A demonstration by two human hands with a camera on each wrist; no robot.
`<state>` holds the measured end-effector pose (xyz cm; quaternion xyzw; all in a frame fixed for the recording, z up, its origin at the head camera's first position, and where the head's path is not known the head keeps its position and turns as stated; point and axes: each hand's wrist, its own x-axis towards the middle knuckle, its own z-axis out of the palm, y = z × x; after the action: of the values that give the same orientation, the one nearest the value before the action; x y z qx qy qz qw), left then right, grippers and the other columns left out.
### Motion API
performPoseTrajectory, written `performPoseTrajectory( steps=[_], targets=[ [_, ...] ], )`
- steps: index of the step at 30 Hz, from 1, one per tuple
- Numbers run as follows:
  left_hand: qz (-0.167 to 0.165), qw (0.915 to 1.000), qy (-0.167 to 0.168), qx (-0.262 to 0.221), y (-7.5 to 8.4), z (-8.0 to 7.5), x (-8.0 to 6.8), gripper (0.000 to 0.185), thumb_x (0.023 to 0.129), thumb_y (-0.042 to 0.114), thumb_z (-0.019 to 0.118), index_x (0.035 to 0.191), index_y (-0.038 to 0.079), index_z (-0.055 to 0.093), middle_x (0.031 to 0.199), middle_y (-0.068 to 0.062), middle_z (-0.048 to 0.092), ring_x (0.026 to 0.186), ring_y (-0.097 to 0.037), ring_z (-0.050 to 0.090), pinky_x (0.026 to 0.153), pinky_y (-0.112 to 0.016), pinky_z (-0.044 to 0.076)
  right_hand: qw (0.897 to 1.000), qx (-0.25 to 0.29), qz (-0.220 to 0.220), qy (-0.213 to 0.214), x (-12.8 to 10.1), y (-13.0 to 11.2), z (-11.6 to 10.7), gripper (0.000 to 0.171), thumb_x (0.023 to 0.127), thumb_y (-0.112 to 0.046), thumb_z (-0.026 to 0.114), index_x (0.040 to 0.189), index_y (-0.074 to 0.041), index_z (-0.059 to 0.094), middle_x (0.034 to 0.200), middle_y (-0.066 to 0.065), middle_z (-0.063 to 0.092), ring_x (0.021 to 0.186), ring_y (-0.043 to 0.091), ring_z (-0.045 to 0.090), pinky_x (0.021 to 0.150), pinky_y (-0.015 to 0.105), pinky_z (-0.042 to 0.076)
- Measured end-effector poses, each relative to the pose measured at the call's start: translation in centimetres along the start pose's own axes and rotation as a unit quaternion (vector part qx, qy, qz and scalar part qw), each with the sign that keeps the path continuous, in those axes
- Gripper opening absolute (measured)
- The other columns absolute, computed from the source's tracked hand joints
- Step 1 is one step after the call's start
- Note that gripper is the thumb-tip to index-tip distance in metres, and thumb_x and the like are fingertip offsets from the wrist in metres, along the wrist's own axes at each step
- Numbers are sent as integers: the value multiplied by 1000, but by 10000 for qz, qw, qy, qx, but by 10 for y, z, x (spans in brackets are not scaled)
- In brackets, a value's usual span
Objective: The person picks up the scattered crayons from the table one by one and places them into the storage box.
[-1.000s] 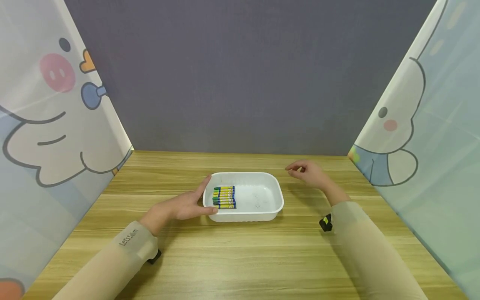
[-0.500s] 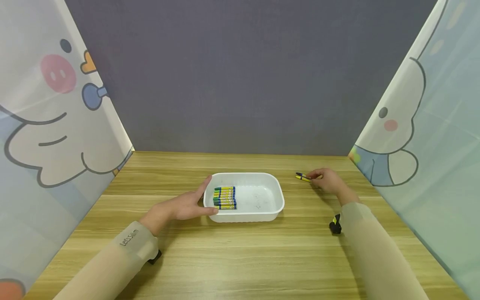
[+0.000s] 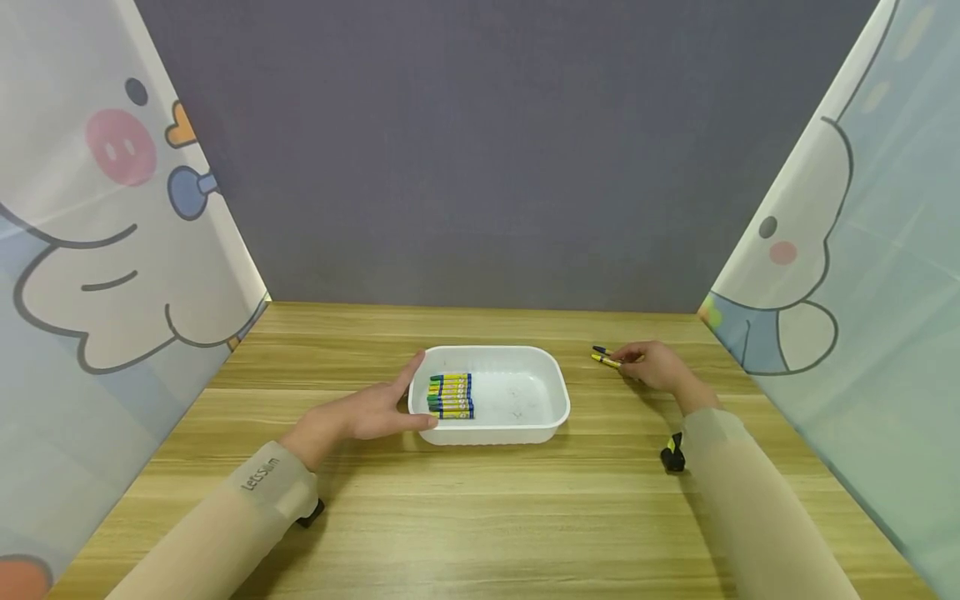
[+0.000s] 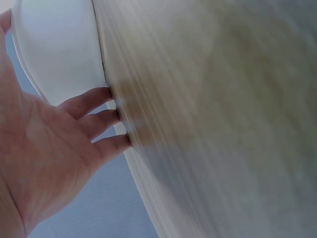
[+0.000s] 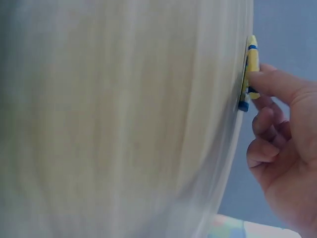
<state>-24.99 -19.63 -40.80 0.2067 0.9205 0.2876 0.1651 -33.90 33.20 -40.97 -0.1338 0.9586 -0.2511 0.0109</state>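
A white plastic tray [image 3: 517, 435] sits mid-table with a row of several crayons [image 3: 452, 395] at its left end, some green-tipped, in yellow and blue wrappers. My left hand [image 3: 367, 410] rests against the tray's left end, thumb along the front rim, index finger toward the back corner. In the left wrist view, its other fingertips touch the table beside the tray. Right of the tray, my right hand [image 3: 654, 367] pinches a yellow crayon [image 5: 253, 60] between thumb and finger. A dark-tipped crayon [image 3: 599, 349] lies on the table just behind it, partly hidden by the hand.
The wooden table [image 3: 480, 517] ends at a dark grey panel [image 3: 480, 150] at the back. Cartoon-printed sheets flank it, one on the left [image 3: 97, 208] and one on the right [image 3: 862, 275].
My right hand has moved right and slightly toward me, uncovering two crayons on the table, and now pinches the yellow one, slightly apart from the dark one. My left hand and the tray stay put.
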Motion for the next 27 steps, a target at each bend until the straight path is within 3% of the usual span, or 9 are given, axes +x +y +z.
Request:
performPoseTrajectory(
  steps=[5, 15, 20, 27],
  targets=[
    [11, 10000, -9, 7, 0, -1, 0, 126, 96, 74, 69, 177, 26, -15, 175, -23, 36, 142, -38, 56, 126, -64, 36, 9995, 173, -202, 156, 3, -21, 3, 25, 106, -16, 71, 128, -9, 80, 116, 15, 77, 86, 19, 60, 75, 34, 48],
    [44, 10000, -21, -4, -1, -1, 2, 126, 96, 74, 69, 177, 24, -14, 172, -25, 40, 141, -38, 57, 126, -65, 36, 9910, 1019, -863, 110, 19, -104, 20, 21, 104, -17, 74, 124, -16, 83, 116, 12, 76, 73, 16, 53, 60, 28, 44],
    [36, 10000, -13, 8, -1, -1, 3, 126, 96, 74, 69, 177, 23, -13, 169, -27, 43, 139, -38, 58, 125, -65, 36, 9854, 1157, -1240, -124, 25, -139, 40, 21, 104, -17, 74, 122, -17, 84, 114, 8, 76, 75, 16, 55, 64, 29, 45],
    [50, 10000, -22, -61, -1, 0, 3, 126, 96, 72, 71, 177, 24, -14, 161, -26, 52, 130, -34, 59, 122, -64, 39, 9791, 1098, -1664, -395, 34, -167, 66, 20, 105, -14, 73, 120, -20, 85, 114, 2, 76, 83, 16, 57, 73, 32, 49]
  ],
)
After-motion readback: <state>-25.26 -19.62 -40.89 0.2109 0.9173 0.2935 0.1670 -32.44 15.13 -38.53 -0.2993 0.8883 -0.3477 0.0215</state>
